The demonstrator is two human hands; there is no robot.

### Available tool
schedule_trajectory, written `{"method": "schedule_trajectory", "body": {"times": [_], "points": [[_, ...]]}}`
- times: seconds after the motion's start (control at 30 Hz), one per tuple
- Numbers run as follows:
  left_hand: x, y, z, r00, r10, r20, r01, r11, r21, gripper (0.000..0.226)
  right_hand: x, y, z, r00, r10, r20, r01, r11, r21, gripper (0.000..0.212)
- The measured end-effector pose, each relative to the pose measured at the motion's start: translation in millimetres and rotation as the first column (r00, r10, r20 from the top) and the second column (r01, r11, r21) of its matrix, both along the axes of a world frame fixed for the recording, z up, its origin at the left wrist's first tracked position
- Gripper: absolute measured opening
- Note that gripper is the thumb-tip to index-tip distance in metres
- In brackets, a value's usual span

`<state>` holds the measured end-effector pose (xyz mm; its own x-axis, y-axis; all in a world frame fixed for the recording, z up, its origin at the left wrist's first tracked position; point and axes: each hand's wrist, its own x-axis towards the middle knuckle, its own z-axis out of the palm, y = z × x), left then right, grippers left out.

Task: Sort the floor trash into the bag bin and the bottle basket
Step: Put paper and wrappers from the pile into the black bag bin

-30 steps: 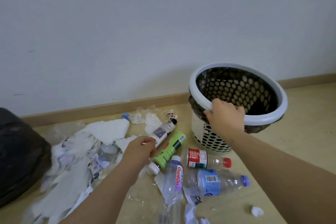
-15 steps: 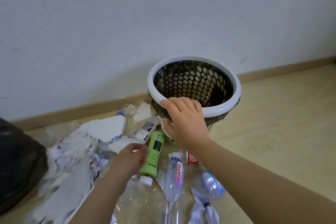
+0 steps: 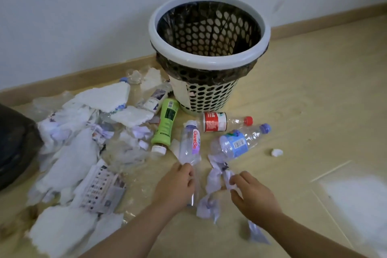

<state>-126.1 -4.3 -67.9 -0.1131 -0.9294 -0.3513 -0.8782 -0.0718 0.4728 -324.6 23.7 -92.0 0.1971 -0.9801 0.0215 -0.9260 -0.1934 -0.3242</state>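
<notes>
Early going: both hands are down in the litter in front of the basket

The left hand (image 3: 176, 184) curls its fingers round the lower end of the pink-lettered clear bottle (image 3: 190, 144), which lies just in front of the basket (image 3: 209, 61). The right hand (image 3: 251, 194) pinches a crumpled paper strip (image 3: 213, 182), a little farther out from the basket. Nothing shows inside the basket. A green bottle (image 3: 165, 125), a red-label bottle (image 3: 217, 121) and a blue-label bottle (image 3: 236, 144) lie at its foot. Torn white scraps (image 3: 79, 157) spread from the basket's left side out to the black bag (image 3: 14, 142). My read: nearly everything is left to sort.
</notes>
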Motion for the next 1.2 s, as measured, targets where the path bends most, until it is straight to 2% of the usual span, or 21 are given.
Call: {"method": "schedule_trajectory", "body": {"times": [0.03,0.1,0.17,0.23,0.27,0.33,0.43,0.5,0.63,0.77,0.87,0.97,1.03,1.1,1.13,1.2], "points": [[-6,8,-3,0.996,-0.079,0.05,0.079,0.997,-0.007,0.016,-14,15,-2,0.999,-0.026,-0.04,0.03,0.995,0.097,0.019],[-8,15,-9,0.975,-0.172,0.139,0.192,0.97,-0.149,0.017,-28,28,1,0.998,-0.027,-0.062,0.042,0.964,0.262,0.027],[-16,23,-16,0.932,-0.255,0.259,0.325,0.902,-0.284,0.022,-47,41,-2,0.995,0.044,-0.09,0.001,0.893,0.449,0.04],[-22,33,-23,0.885,-0.296,0.359,0.417,0.847,-0.33,0.025,-56,51,-6,0.992,0.101,-0.07,-0.044,0.822,0.568,0.055],[-26,39,-27,0.863,-0.343,0.371,0.464,0.828,-0.314,0.028,-56,55,-8,0.989,0.136,-0.05,-0.079,0.796,0.6,0.06],[-32,50,-33,0.796,-0.458,0.394,0.577,0.772,-0.266,0.034,-52,56,-12,0.984,0.175,-0.042,-0.102,0.733,0.673,0.053],[-31,57,-41,0.647,-0.59,0.483,0.71,0.697,-0.101,0.049,-38,46,-17,0.999,0.009,-0.045,0.024,0.742,0.67,0.043],[-30,55,-44,0.622,-0.594,0.511,0.719,0.691,-0.072,0.052,-27,35,-21,0.996,-0.09,-0.025,0.085,0.756,0.649,0.039],[-31,49,-41,0.644,-0.593,0.484,0.699,0.713,-0.057,0.033,-7,14,-20,0.96,-0.272,0.069,0.178,0.781,0.598,0.01],[-24,43,-38,0.678,-0.504,0.536,0.653,0.748,-0.122,0.03,3,-1,-14,0.893,-0.418,0.166,0.278,0.803,0.527,0.013],[-12,39,-41,0.738,-0.402,0.543,0.598,0.762,-0.248,0.018,9,-8,-11,0.908,-0.389,0.156,0.266,0.823,0.502,0.014],[-3,30,-33,0.795,-0.394,0.462,0.538,0.81,-0.235,0.015,13,-9,-14,0.948,-0.311,0.073,0.234,0.832,0.503,0.041],[-2,25,-31,0.841,-0.369,0.396,0.481,0.845,-0.234,0.018,15,-8,-17,0.965,-0.255,0.053,0.189,0.826,0.532,0.051],[-7,21,-14,0.887,-0.334,0.319,0.408,0.891,-0.201,0.02,16,-8,-20,0.981,-0.196,0.01,0.157,0.817,0.554,0.047],[-10,20,-8,0.902,-0.318,0.291,0.379,0.908,-0.18,0.017,17,-7,-20,0.985,-0.17,-0.012,0.146,0.811,0.567,0.039],[-16,20,-9,0.918,-0.277,0.285,0.313,0.946,-0.085,0.028,22,-6,-20,0.988,-0.153,-0.034,0.143,0.792,0.594,0.014]]}}
